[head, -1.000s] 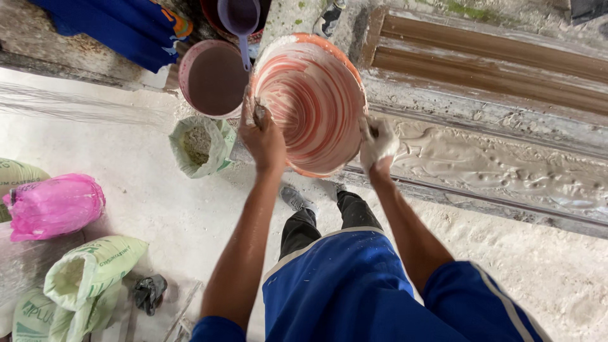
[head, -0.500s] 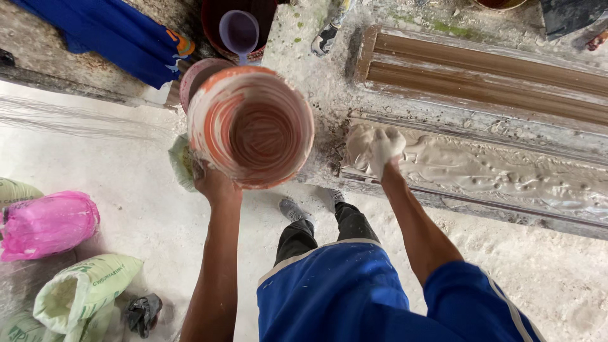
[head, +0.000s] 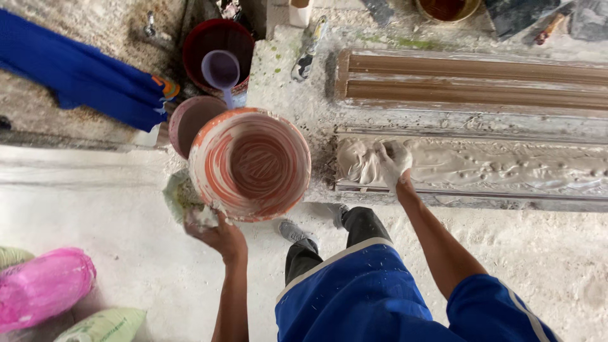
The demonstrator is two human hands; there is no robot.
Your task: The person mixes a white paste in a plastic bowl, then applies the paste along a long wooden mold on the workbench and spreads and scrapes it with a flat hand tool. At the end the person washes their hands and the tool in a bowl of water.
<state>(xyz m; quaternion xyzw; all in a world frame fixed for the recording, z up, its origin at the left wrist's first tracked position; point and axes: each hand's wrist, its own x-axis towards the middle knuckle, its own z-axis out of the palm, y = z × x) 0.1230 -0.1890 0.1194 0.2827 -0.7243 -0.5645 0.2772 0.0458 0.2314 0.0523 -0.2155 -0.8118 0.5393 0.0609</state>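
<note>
While the left hand [head: 218, 233] grips the bucket [head: 250, 163] by its near rim, fingers closed on the edge and a lump of pale paste stuck beside them, the whole weight hangs from that one hold. The bucket is held up and tipped toward the camera, so its inside shows: streaked orange and white walls, a brownish bottom, little or nothing left in it. With wet plaster on the fingers, the rim could slip, and the bucket would drop onto the floor [head: 114, 209] or against the foot [head: 292, 232] just below it.

The right hand [head: 394, 162], coated white, presses flat with fingers spread into the fresh plaster [head: 481, 166] lying in the long mould [head: 468, 197] on the surface. It clamps on nothing; it bears down on the soft mass at the near end. Leaning too hard there could thin that end and heap paste further along, and reaching one-armed while the other holds the bucket out could pull the body off balance.

Just behind the bucket stand a pinkish tub [head: 190, 120] and a dark red pail [head: 218, 47] with a lilac scoop [head: 221, 68] in it; a swing of the bucket could knock them. A brown moulding [head: 475, 79] lies further back, and drips could spoil it. A pink sack [head: 41, 288] lies well apart on the floor.
</note>
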